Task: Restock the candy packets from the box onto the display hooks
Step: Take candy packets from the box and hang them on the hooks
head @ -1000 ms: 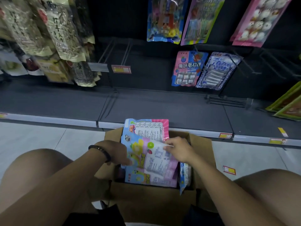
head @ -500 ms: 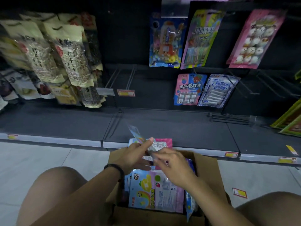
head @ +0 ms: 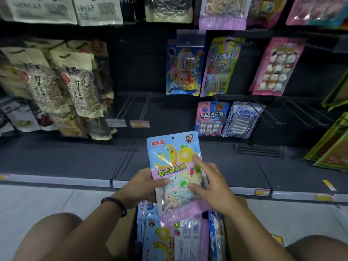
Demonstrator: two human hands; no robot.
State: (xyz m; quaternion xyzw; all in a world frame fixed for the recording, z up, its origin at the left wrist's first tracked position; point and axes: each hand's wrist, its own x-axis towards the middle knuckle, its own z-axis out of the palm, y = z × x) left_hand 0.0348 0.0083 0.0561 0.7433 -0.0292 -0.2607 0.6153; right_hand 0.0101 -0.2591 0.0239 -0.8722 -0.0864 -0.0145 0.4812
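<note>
Step in hand: the person is crouching at the display with one candy packet [head: 174,166] lifted out of the box [head: 122,242]. They are holding it upright, printed face toward the camera, and seemingly squaring it up before hanging.
Packet position: it is hovering above the box's opening and in front of the bottom shelf [head: 66,161], well short of any hook.
Left hand [head: 143,187]: it is gripping the packet's left edge, with the thumb lying across the front.
Right hand [head: 212,187]: it is resting against the front face with the index finger and thumb laid fairly straight. By the look it is steadying the packet, not clasping it.
Remaining stock: more packets [head: 175,240] of the same print are standing in the box between the knees, so the job looks far from finished.
Likely target: two bare wire hooks [head: 145,108] are jutting out just above and left of the packet, with a price tag [head: 139,123] at their front end. Further bare hooks [head: 293,113] are showing to the right. Which one is meant cannot be told.
Next move: it is calling for raising the packet and lining the small hang hole [head: 172,137] near its top edge with a hook tip. The packet then needs sliding back along the wire.
Risk: the film is floppy, so the top may be folding away from the tip unless it is pinched near the hole.
</note>
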